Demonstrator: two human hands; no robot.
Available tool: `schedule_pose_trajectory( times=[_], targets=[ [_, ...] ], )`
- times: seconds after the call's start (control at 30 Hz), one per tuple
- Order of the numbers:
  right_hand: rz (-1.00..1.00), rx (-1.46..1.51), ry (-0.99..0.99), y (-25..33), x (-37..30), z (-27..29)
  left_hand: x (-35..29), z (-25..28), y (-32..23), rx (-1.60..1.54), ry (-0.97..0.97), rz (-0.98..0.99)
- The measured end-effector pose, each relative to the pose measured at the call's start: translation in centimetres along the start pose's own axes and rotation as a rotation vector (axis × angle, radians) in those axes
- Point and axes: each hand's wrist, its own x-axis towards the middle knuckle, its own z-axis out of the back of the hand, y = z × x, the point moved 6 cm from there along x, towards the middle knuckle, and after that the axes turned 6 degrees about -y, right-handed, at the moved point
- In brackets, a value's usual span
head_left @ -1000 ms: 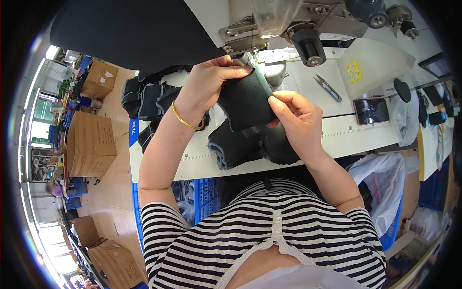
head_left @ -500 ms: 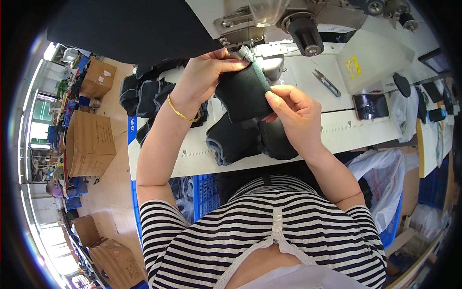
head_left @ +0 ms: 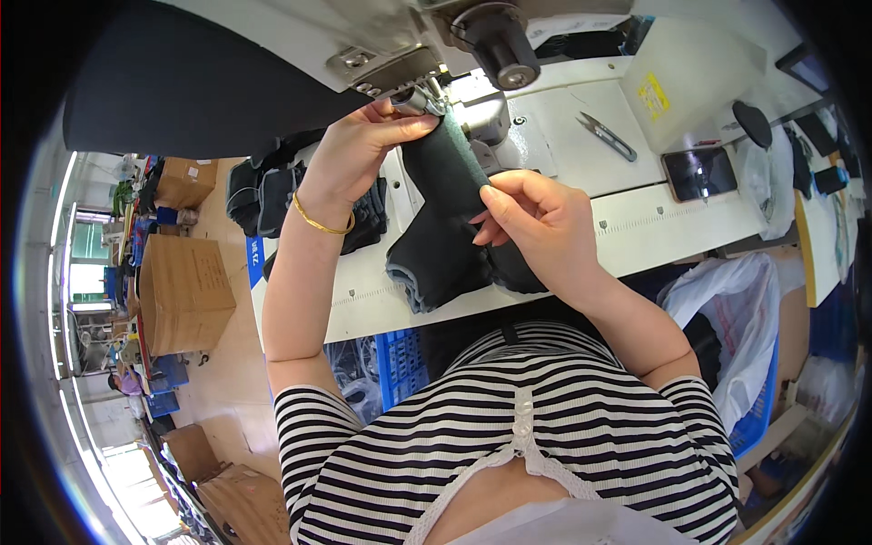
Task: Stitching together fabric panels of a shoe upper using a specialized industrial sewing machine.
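My left hand (head_left: 356, 150), with a gold bangle at the wrist, pinches the upper end of a black fabric piece (head_left: 442, 174) right beside the sewing machine's metal foot (head_left: 420, 100). A grey-green edge runs down the right side of this piece. Lower on that edge, my right hand (head_left: 538, 218) grips it between thumb and forefinger, the other fingers curled. Beneath the held piece lies a stack of black pieces (head_left: 436, 263) with grey edges, at the table's near side. The sewing machine (head_left: 381, 32) overhangs my left fingertips, and the exact spot under its foot is hidden.
Thread snips (head_left: 607, 136) and a dark phone (head_left: 699, 173) lie right on the white table (head_left: 636, 211). A translucent box (head_left: 681, 86) stands behind them. More bundled black pieces (head_left: 272, 195) sit left. Cardboard boxes (head_left: 186, 295) are on the floor; a white plastic bag (head_left: 727, 318) hangs lower right.
The view has shifted, moving the machine up and left in the picture. The fabric piece now hangs narrower and more slanted between my hands; both hands keep their pinch.
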Motion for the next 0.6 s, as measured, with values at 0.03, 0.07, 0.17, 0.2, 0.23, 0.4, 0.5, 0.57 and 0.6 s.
schedule_pose_trajectory(
  times=[0.03, 0.07, 0.17, 0.2, 0.23, 0.4, 0.5, 0.57, 0.6],
  targets=[
    [-0.004, 0.005, -0.002, 0.0, 0.0, 0.0, -0.1, -0.1, -0.1, -0.004, -0.009, -0.006],
    [-0.001, 0.0, 0.01, 0.0, -0.1, 0.0, -0.2, -0.2, -0.1, -0.016, -0.03, -0.005],
    [-0.012, -0.014, 0.02, -0.1, -0.3, 0.0, -0.4, -0.6, -0.3, -0.042, -0.062, 0.001],
    [-0.007, 0.004, 0.017, -0.1, -0.3, 0.0, -0.4, -0.6, -0.3, -0.049, -0.061, 0.014],
    [-0.005, 0.024, 0.012, -0.1, -0.3, -0.1, -0.3, -0.2, 0.0, 0.008, -0.005, 0.022],
    [0.011, 0.035, 0.014, -0.1, -0.1, -0.6, 0.3, 0.5, 0.0, 0.044, -0.009, 0.016],
    [0.018, 0.035, 0.013, -0.1, 0.3, -0.8, 0.9, 0.8, 0.2, 0.043, 0.023, 0.027],
    [0.023, 0.039, 0.012, -0.1, 0.5, -0.8, 1.3, 0.7, 0.2, 0.037, 0.044, 0.023],
    [0.033, 0.031, 0.016, 0.0, 0.7, -0.8, 1.4, 0.8, 0.3, 0.043, 0.023, 0.069]
  ],
)
